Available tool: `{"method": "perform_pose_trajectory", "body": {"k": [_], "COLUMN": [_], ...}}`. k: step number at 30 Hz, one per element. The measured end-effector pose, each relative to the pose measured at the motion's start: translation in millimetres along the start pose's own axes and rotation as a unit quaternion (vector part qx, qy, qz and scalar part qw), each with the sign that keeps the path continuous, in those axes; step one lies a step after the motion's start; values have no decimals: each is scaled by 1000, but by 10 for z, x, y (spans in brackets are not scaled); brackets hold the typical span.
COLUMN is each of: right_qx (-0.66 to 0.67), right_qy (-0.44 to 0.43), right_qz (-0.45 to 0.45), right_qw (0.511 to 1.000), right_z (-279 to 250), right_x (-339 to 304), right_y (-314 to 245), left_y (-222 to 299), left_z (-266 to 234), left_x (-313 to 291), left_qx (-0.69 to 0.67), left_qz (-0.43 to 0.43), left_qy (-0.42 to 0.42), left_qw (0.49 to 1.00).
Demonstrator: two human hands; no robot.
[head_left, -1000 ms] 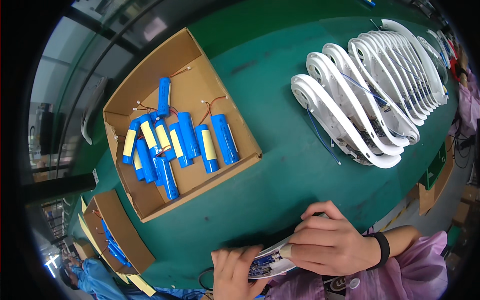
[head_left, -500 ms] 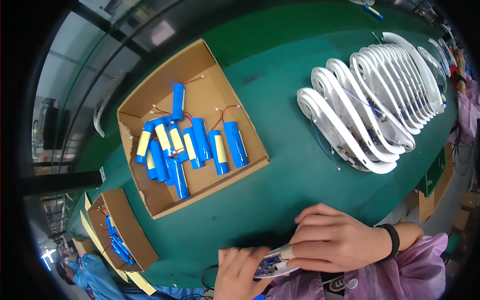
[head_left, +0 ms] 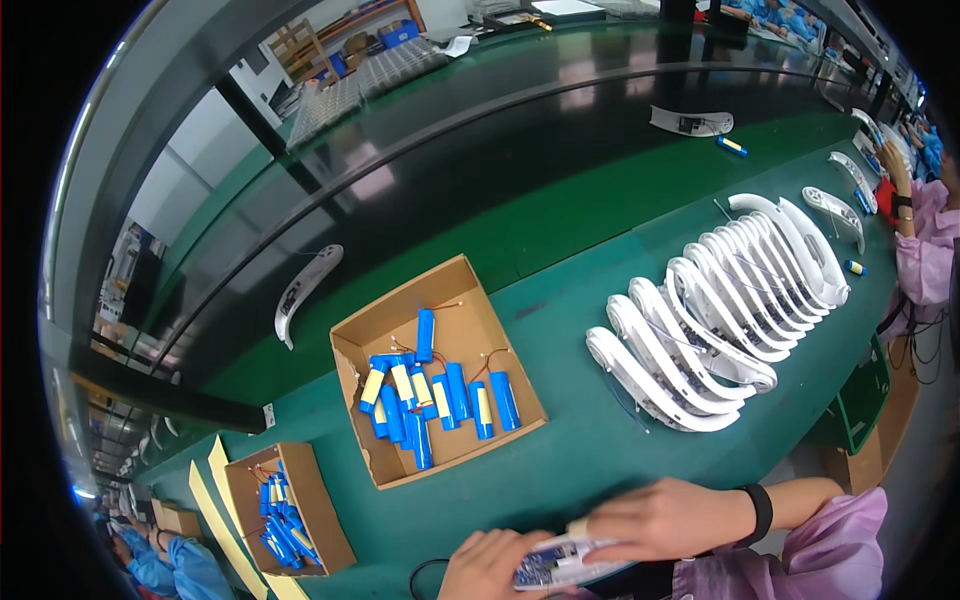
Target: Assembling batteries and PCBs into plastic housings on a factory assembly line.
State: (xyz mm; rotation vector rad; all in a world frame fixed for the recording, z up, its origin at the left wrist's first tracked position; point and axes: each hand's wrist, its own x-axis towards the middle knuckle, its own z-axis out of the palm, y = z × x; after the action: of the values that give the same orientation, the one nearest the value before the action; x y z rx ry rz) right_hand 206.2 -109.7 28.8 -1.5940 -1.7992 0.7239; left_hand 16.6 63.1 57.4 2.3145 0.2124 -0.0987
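Note:
Near the front edge of the table, my left hand (head_left: 486,566) grips one end of a white curved plastic shell (head_left: 590,571) with a blue circuit board (head_left: 540,568) inside. My right hand (head_left: 645,522) is closed over the other end, slightly blurred. A small pale yellow piece (head_left: 577,527) shows by its fingertips; I cannot tell what it is. Ahead of my hands lies an open cardboard box (head_left: 464,474) of blue cylindrical battery packs (head_left: 505,402) with yellow labels and thin wires. To the right, several similar white shells (head_left: 665,385) stand in a leaning row.
A smaller cardboard box (head_left: 335,535) of blue batteries sits at left beside yellow strips (head_left: 222,520). Beyond the table runs a dark green conveyor (head_left: 430,210) carrying white shells (head_left: 308,290). At far right, a co-worker's arm in a pink sleeve (head_left: 920,265) reaches over more shells.
The view has tilted upward, so the table things sit lower and more of the conveyor shows. Both hands stay on the white shell, whose circuit-board side remains visible.

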Motion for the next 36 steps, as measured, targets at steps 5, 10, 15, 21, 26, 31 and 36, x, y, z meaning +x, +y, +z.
{"method": "perform_pose_trajectory", "body": {"k": [5, 10, 15, 21, 26, 31, 36], "right_qx": [5, 13, 31, 38, -8, -73, -157], "right_qy": [117, 97, 98, 102, 80, 41, 74], "right_qz": [29, 39, 59, 56, 48, 46, -3], "right_qw": [993, 994, 993, 992, 996, 995, 985], "right_z": [122, 175, 180, 176, 80, -431, -826], "right_x": [9, 1, -41, -52, -69, 8, 849], "right_y": [68, 123, 144, 124, 117, 50, 117], "left_y": [8, -60, -25, 19, 140, 68, 99], "left_z": [232, 164, 111, 105, 236, 337, 279], "left_x": [61, 50, 166, 211, 319, 269, 279], "left_qx": [48, 87, 107, 131, 126, 140, 145], "left_qz": [-3, 19, 53, 53, 13, 19, 16], "left_qy": [119, -36, -59, -76, -58, -36, -42], "left_qw": [992, 995, 991, 987, 990, 989, 988]}}
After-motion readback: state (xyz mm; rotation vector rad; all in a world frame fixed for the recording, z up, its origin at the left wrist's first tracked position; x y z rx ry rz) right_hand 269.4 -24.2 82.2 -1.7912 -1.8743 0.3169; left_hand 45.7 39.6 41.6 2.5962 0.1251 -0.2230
